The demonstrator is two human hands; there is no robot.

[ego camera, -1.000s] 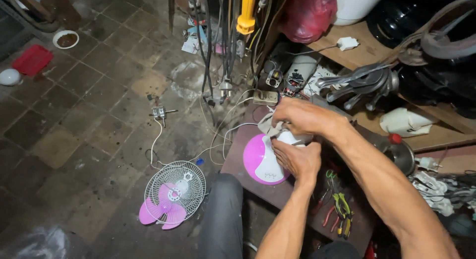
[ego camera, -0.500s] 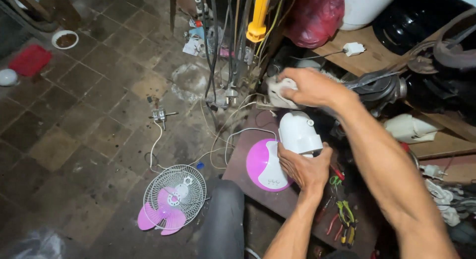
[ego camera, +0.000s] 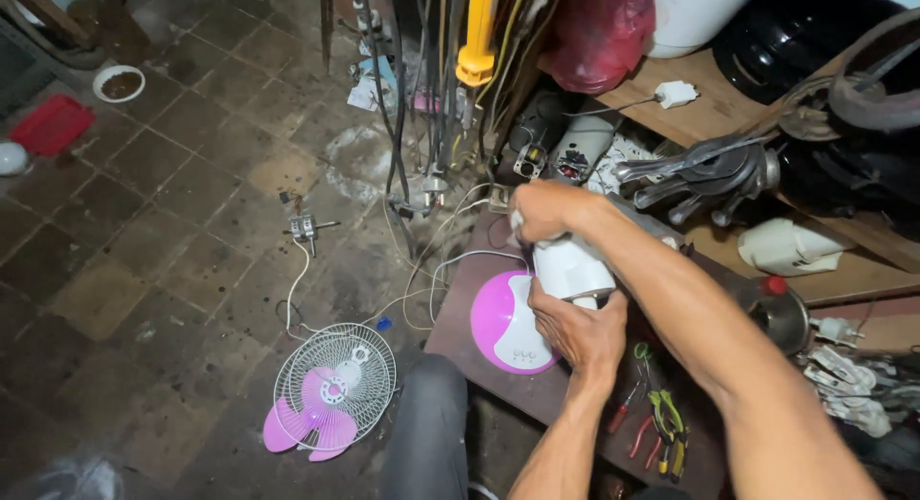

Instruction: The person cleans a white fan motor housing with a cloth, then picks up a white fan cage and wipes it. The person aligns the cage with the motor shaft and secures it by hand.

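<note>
My left hand [ego camera: 578, 329] grips the lower end of a white fan motor housing [ego camera: 572, 268] from below. My right hand [ego camera: 542, 211] is closed over its upper end. The housing stands over a round pink and white fan base [ego camera: 498, 323] that lies on a dark brown board [ego camera: 460, 313]. On the tiled floor to the left lies a white wire fan guard with pink blades [ego camera: 331, 393]. A small metal motor part [ego camera: 305, 228] sits farther up the floor, with a white cord running from it.
Pliers and cutters with coloured handles [ego camera: 661, 423] lie on the board near my left forearm. A wooden shelf [ego camera: 709, 112] at the right holds metal parts, a red bag and a white plug. Cables and a yellow tool [ego camera: 476, 40] hang ahead. A red tray [ego camera: 53, 124] is at far left.
My right hand, which was lifted off to the upper left half a second ago, has come back down onto the top of the housing. My left hand has kept its grip.
</note>
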